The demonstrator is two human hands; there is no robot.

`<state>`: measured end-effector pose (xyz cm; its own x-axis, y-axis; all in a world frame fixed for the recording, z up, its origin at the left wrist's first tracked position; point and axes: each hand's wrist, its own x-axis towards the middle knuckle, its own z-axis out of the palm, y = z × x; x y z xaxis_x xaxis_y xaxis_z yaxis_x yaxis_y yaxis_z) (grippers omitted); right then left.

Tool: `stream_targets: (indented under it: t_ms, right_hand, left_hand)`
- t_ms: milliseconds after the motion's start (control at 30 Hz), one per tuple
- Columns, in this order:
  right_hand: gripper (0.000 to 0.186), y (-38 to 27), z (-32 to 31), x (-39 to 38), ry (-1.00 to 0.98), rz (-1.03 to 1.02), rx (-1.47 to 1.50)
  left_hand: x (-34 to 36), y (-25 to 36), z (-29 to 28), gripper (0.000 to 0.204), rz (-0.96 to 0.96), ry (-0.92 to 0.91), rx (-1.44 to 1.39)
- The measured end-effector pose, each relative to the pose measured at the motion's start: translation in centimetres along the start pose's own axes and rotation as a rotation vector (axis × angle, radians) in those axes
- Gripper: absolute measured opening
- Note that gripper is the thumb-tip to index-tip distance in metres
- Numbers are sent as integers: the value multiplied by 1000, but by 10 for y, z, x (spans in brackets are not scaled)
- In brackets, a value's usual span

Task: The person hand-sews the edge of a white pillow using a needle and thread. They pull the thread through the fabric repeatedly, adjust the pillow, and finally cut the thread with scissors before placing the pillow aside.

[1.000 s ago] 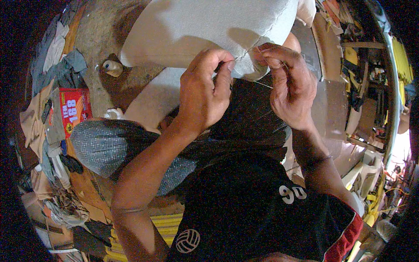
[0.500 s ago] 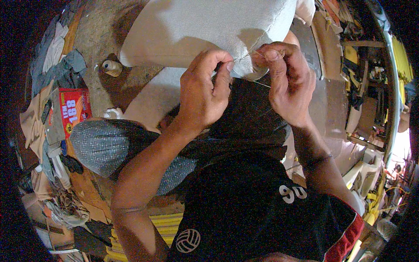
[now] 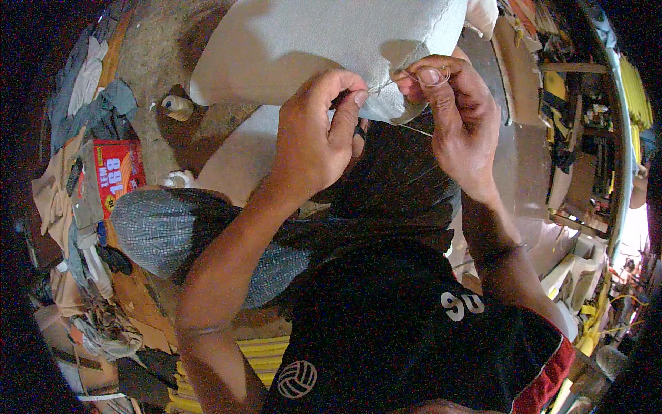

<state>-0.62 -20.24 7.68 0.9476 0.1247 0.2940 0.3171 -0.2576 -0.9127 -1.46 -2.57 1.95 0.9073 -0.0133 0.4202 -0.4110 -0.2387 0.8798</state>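
Note:
A light grey, padded fabric cushion [image 3: 324, 34] lies ahead of me, with a seam running down its right side to the near corner. At that corner the thumb and forefinger of my left hand [image 3: 310, 138] pinch a thin thread. My right hand [image 3: 462, 121] is closed just right of the seam. Its thumb and forefinger grip the pale thread [image 3: 441, 77], which curls in a small loop over the thumb. Whether a needle is among the fingers I cannot make out. A taut length of thread also shows below the cushion's corner.
On the floor to the left stands a cone of thread [image 3: 178, 107]. Further left are a red box [image 3: 118, 172] and heaped cloth scraps [image 3: 114, 100]. Yellow ribbed material [image 3: 265, 362] lies by my left elbow. Cluttered shelving [image 3: 576, 138] rises at the right.
My right hand has risen slightly, and the thread loop over its thumb shows larger. My left hand has shifted a little left and stays pinched near the cushion's corner.

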Motion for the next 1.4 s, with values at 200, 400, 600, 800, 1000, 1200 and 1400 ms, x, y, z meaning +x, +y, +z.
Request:
stream_targets:
  t_ms: [200,400,600,800,1000,1200,1400]
  right_hand:
    - [17,-4,-2,-3,-6,-55,-163]
    - [15,2,-3,-7,37,-230,-324]
    - [14,6,-5,-10,25,-369,-499]
    - [17,11,-5,-12,64,-419,-473]
    - [17,13,-7,-13,28,-427,-471]
    - [13,8,-3,-15,52,-339,-416]
    - [12,7,2,-13,109,-216,-293]
  left_hand:
    - [-2,3,1,9,-116,7,-41]
    - [1,7,-3,11,-121,-21,-6]
    - [1,7,-4,10,-103,-21,20]
    - [2,7,-3,11,-114,-21,25]
    - [2,6,-3,12,-114,-14,12]
    - [1,6,-2,11,-120,-21,2]
    - [-1,8,-3,12,-147,-40,13]
